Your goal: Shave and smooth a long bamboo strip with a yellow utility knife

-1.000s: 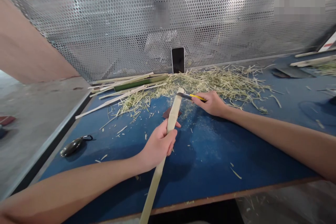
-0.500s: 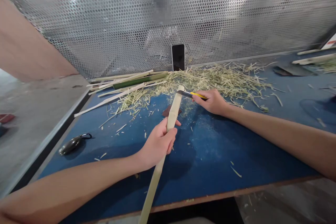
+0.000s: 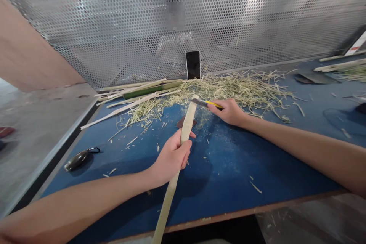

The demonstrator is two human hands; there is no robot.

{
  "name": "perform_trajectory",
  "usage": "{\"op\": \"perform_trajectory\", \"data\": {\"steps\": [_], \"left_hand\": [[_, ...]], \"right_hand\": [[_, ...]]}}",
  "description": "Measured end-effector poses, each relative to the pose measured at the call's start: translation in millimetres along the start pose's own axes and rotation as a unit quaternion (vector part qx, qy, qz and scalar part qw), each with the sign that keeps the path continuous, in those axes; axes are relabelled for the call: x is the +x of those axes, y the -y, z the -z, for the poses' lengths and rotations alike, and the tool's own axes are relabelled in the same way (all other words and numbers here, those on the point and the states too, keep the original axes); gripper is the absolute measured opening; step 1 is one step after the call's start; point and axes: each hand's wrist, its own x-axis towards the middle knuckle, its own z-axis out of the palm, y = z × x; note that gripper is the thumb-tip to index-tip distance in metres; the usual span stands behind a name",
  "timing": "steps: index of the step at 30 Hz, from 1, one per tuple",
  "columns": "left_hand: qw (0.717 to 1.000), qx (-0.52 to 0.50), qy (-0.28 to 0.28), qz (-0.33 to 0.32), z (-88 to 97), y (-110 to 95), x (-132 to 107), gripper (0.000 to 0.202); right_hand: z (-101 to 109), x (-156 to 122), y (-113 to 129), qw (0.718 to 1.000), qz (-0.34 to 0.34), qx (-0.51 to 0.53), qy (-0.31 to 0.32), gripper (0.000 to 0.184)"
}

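A long pale bamboo strip [image 3: 187, 122] runs from the table's near edge up to the middle, and my left hand [image 3: 173, 158] is wrapped round it about halfway along. My right hand [image 3: 228, 111] is closed on a yellow-handled knife [image 3: 206, 103]. The knife's dark blade rests against the strip's far end. A small brown pad [image 3: 185, 123] lies on the blue tabletop [image 3: 234, 164] under the strip.
A heap of bamboo shavings [image 3: 237, 89] and a bundle of strips [image 3: 137, 92] lie behind. A phone [image 3: 193, 65] leans on the perforated metal screen [image 3: 171, 19]. A dark oval object with a ring [image 3: 78, 159] lies at the left edge.
The view shifts slightly; both hands, the strip and the knife keep nearly the same pose, with the blade staying at the strip's far end.
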Motion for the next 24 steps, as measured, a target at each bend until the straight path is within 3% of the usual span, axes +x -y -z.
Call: {"op": "perform_trajectory", "data": {"steps": [2,7,12,17,24], "left_hand": [[1.000,-0.001,-0.001,-0.002,0.0,0.5,-0.1,0.019],[1.000,-0.001,0.008,-0.003,0.7,2.2,-0.6,0.017],[1.000,-0.007,0.005,0.003,0.7,1.5,0.1,0.019],[1.000,-0.008,0.007,0.002,0.3,0.1,0.3,0.020],[1.000,-0.006,0.005,0.001,0.9,1.8,0.3,0.020]], "right_hand": [[-0.1,0.5,-0.5,1.000,-0.019,0.002,-0.013,0.053],[0.5,-0.2,0.4,0.999,0.039,0.007,0.008,0.050],[0.9,-0.3,2.1,0.999,-0.016,-0.001,-0.031,0.053],[1.4,-0.6,2.8,1.000,0.014,-0.005,0.000,0.052],[0.7,0.1,1.4,0.999,-0.025,-0.001,-0.041,0.052]]}}
